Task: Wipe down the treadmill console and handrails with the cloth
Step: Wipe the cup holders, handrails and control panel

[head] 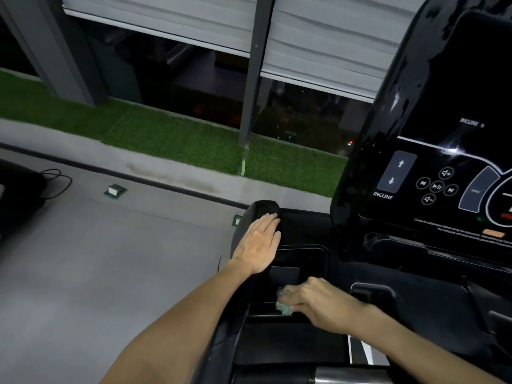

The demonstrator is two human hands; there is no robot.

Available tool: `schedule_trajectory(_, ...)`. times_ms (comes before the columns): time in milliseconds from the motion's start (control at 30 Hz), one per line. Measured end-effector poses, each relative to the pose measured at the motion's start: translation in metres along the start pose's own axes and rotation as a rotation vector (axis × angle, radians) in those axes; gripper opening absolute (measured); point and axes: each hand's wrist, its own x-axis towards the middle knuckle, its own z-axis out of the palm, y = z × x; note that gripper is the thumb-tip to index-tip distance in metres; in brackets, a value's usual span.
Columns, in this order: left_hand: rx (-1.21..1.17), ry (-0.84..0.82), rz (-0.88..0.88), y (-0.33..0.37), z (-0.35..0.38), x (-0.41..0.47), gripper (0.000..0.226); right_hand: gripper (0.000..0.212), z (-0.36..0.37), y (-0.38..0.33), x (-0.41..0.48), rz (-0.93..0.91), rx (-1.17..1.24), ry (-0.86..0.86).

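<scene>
The black treadmill console (pixel 432 173) fills the right side, its panel showing incline arrows and media buttons. My left hand (pixel 259 242) lies flat, fingers together, on the black left handrail end (pixel 263 210). Lower down, my right hand (pixel 318 303) presses a small crumpled pale green cloth (pixel 284 303) into the recessed tray (pixel 299 261) at the console's left side. Most of the cloth is hidden under my fingers.
Grey floor spreads to the left, with a floor socket (pixel 115 191) and a black cable (pixel 56 181) beside another dark machine (pixel 19 195). A strip of green artificial turf (pixel 177 139) runs along the dark window. A silver bar (pixel 352 375) shows at the bottom edge.
</scene>
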Motion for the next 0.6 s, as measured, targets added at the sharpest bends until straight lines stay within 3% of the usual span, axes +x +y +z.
schedule_trajectory(133,0.015,-0.001,0.012,-0.002,0.001,0.0,0.048,0.026,0.016,-0.021,0.027,-0.009,0.019,0.033)
schedule_trajectory(333,0.043,0.008,0.024,-0.003,0.002,0.0,0.048,0.031,-0.013,-0.004,-0.02,0.069,0.211,-0.014)
schedule_trajectory(533,0.035,0.039,0.016,-0.001,0.004,0.001,0.047,0.015,0.003,-0.016,0.01,-0.036,0.066,0.013)
schedule_trajectory(600,0.032,0.036,0.02,-0.002,0.004,0.001,0.047,0.02,0.018,-0.024,0.025,-0.069,0.01,0.019)
